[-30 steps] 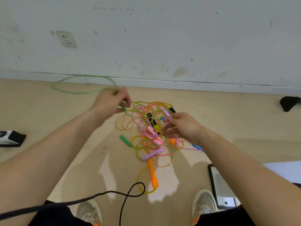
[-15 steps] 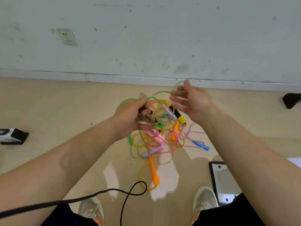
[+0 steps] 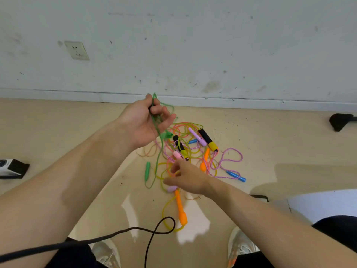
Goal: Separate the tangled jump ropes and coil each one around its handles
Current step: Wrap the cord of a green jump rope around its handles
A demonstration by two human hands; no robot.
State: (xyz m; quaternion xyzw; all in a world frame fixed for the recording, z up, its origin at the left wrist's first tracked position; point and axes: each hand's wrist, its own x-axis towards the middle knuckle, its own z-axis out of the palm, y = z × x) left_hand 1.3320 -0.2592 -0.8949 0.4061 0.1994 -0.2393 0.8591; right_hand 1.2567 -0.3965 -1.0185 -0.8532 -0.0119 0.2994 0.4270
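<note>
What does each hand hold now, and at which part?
The left hand grips the green rope by its cord. The right hand is blurred over the pile; its hold cannot be told.

Left arm is extending forward from lower left, forearm bare. Left hand (image 3: 144, 122) is sitting higher than the right, palm turned rightward, thumb on top, fingers curling round strands of the green rope (image 3: 165, 135). Right arm is extending from lower right. Right hand (image 3: 186, 178) is sitting lower, knuckles up, fingers pointing left. It is motion-blurred, so the grip is unreadable.
</note>
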